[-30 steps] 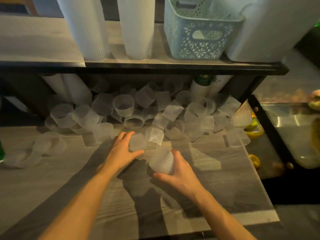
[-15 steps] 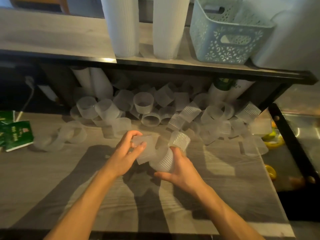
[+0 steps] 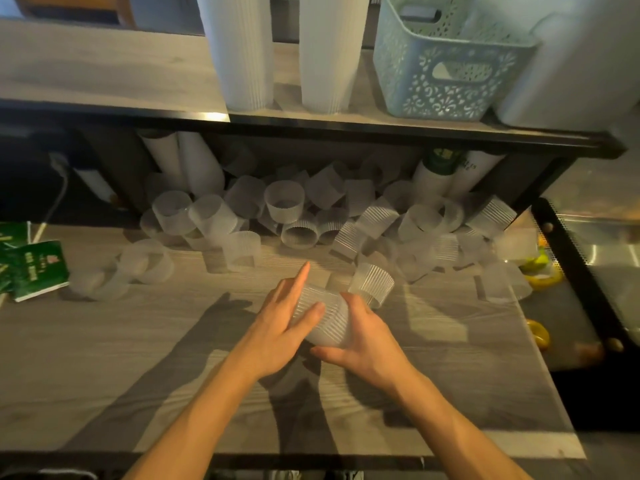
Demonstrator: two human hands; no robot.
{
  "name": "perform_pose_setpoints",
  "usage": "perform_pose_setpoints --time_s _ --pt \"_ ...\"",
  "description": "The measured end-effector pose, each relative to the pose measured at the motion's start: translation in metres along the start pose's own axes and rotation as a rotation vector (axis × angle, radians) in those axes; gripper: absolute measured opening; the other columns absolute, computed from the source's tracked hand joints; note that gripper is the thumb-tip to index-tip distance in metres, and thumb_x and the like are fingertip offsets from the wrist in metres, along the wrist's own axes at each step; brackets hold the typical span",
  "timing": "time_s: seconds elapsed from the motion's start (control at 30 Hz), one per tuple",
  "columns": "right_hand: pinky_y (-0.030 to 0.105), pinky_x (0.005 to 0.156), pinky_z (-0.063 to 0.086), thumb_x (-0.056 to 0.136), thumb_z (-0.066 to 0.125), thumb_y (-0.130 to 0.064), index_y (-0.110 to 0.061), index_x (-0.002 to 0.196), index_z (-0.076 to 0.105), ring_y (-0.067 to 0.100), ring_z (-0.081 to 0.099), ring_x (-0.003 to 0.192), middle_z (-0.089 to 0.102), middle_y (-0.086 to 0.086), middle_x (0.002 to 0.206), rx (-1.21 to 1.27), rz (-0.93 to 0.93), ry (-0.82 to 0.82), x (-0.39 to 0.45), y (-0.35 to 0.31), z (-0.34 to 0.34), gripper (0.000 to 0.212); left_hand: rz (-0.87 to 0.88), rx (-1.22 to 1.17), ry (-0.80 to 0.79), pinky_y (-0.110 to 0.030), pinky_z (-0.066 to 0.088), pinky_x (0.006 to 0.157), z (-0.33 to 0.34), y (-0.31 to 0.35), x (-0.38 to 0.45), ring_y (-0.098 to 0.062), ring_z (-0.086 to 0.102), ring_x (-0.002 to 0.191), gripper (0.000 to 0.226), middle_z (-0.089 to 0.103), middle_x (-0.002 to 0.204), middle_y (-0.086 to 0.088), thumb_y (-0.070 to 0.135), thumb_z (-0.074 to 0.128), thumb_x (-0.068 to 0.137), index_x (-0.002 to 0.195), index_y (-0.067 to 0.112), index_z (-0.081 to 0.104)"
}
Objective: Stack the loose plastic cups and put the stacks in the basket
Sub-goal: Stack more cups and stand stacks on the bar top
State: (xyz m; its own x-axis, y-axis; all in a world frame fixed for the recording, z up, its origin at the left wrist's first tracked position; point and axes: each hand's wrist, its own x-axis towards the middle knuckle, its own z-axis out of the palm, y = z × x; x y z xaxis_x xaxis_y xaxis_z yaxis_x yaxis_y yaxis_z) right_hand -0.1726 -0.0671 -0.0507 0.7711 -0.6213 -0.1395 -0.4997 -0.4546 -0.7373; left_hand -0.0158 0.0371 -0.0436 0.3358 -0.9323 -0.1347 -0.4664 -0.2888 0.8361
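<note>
A grey wood-grain counter (image 3: pixel 145 368) is stretching across the lower view, with dark shadows lying over it. A black-edged shelf (image 3: pixel 346 128) of the same wood is running above it, catching a bright glint on its front edge. To the right, a black perforated metal tray (image 3: pixel 568 258) is sitting beside the counter in dim, warm light

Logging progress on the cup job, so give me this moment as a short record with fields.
left hand: fingers straight, pressing on ribbed cup stack
right hand: grips the stack from the right
ribbed cup stack: short, curved, held above the counter
loose cups: heaped under the shelf
basket: on the shelf, no cups visible inside
</note>
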Motion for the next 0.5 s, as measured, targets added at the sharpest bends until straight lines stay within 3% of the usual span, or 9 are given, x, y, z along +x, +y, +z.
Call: perform_pose_setpoints --time_s 0.1,0.2,0.27,0.37,0.43,0.5 --pt "0.032 0.098 0.046 0.067 0.082 -0.054 -0.027 0.139 0.033 0.013 0.052 0.122 0.05 -0.009 0.133 -0.028 0.003 -0.003 -0.007 0.007 -0.001 0.091 -0.028 0.027 -0.029 -0.052 0.038 0.108 0.002 0.001 0.005 -0.024 0.038 0.132 0.074 0.037 0.14 0.01 0.08 0.034 0.081 0.146 0.061 0.003" --pt "0.032 0.097 0.045 0.069 0.081 -0.055 -0.026 0.141 0.032 0.013 0.052 0.121 0.048 -0.008 0.134 -0.074 -0.013 0.0 -0.009 0.01 -0.003 0.092 0.035 0.092 -0.071 -0.036 0.038 0.107 0.006 0.007 0.007 -0.006 0.041 0.122 0.076 0.036 0.125 0.02 0.077 0.033 0.081 0.15 0.054 0.011" --pt "0.034 0.096 0.047 0.069 0.078 -0.054 -0.024 0.141 0.034 0.015 0.053 0.12 0.049 -0.006 0.131 -0.077 -0.028 -0.006 -0.01 0.012 -0.002 0.089 0.059 0.131 -0.134 -0.03 0.028 0.113 0.015 0.016 0.007 -0.003 0.032 0.133 0.071 0.032 0.134 0.023 0.079 0.025 0.084 0.149 0.053 0.01" --pt "0.037 0.094 0.049 0.067 0.071 -0.056 -0.025 0.139 0.037 0.017 0.056 0.118 0.052 -0.005 0.128 -0.041 -0.005 0.008 -0.015 0.016 -0.003 0.085 -0.017 0.052 -0.231 -0.022 0.005 0.117 0.033 0.029 0.005 0.001 0.002 0.145 0.069 0.013 0.15 0.023 0.075 0.02 0.09 0.152 0.049 0.004" --pt "0.036 0.092 0.049 0.065 0.069 -0.063 -0.025 0.135 0.039 0.016 0.057 0.114 0.053 -0.006 0.125 -0.03 0.024 0.017 -0.02 0.02 -0.006 0.085 -0.027 0.024 -0.196 -0.024 0.007 0.118 0.039 0.032 0.01 -0.002 0.008 0.146 0.081 0.015 0.156 0.018 0.079 0.021 0.083 0.154 0.042 0.014" --pt "0.034 0.093 0.048 0.065 0.076 -0.06 -0.026 0.136 0.039 0.014 0.056 0.114 0.052 -0.006 0.126 -0.013 0.059 0.035 -0.025 0.03 -0.013 0.087 -0.045 -0.048 -0.088 -0.03 0.021 0.119 0.045 0.034 0.021 -0.005 0.027 0.141 0.087 0.031 0.151 0.013 0.079 0.025 0.076 0.151 0.034 0.031"
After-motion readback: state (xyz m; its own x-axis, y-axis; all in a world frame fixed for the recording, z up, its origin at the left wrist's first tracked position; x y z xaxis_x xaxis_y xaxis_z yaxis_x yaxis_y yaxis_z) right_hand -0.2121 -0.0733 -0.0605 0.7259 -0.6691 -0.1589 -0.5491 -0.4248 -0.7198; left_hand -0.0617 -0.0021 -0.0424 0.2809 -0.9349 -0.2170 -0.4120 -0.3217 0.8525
